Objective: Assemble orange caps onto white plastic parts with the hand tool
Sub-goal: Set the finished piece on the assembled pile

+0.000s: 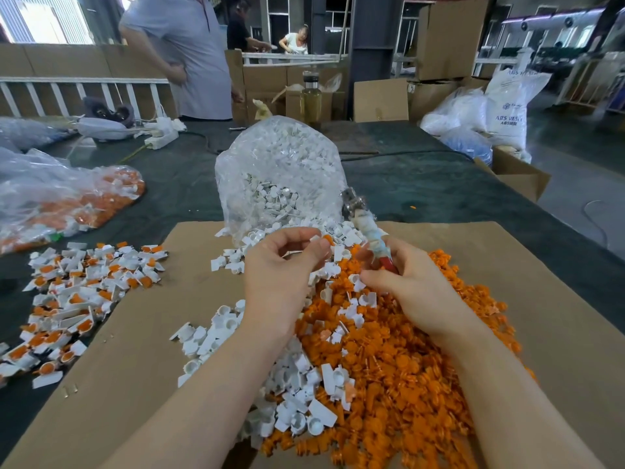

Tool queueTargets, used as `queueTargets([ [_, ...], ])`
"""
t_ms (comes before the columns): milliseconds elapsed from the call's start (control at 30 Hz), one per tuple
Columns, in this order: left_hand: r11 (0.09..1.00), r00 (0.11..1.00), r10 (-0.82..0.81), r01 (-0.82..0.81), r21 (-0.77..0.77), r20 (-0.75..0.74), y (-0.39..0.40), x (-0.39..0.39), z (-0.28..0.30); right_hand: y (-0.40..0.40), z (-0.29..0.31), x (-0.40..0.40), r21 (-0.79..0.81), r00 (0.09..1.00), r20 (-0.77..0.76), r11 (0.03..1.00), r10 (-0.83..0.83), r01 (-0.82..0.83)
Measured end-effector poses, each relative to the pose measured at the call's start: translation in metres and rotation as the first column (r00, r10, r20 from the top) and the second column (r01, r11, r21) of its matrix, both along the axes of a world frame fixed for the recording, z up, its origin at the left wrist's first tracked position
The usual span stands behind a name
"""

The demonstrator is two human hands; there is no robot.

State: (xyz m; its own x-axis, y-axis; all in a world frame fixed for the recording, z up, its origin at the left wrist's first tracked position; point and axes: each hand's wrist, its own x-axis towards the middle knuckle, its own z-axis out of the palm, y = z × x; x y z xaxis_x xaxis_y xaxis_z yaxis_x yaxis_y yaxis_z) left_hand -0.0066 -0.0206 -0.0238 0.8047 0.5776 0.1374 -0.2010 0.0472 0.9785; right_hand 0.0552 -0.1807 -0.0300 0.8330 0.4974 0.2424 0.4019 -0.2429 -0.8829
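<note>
Orange caps [399, 360] heaped beside white parts [297, 394].

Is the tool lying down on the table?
No, the right hand grips the hand tool, holding it up above the orange caps.

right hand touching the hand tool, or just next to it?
Touching. In the head view the right hand has its fingers curled round the red grip of the hand tool, whose wrapped shaft sticks up out of the fist with no gap showing.

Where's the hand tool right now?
Head view, centre-right: the hand tool is gripped in the right hand, its metal head up beside the clear bag of white parts.
</note>
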Motion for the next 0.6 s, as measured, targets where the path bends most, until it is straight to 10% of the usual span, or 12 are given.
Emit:
queueTargets([
  [600, 0.995, 0.993, -0.042, 0.052, -0.084, 0.115, 0.0094, 0.0049, -0.0006, -0.0036, 0.0050, -0.0039, -0.279, 0.981, -0.065, 0.941, 0.180, -0.191],
])
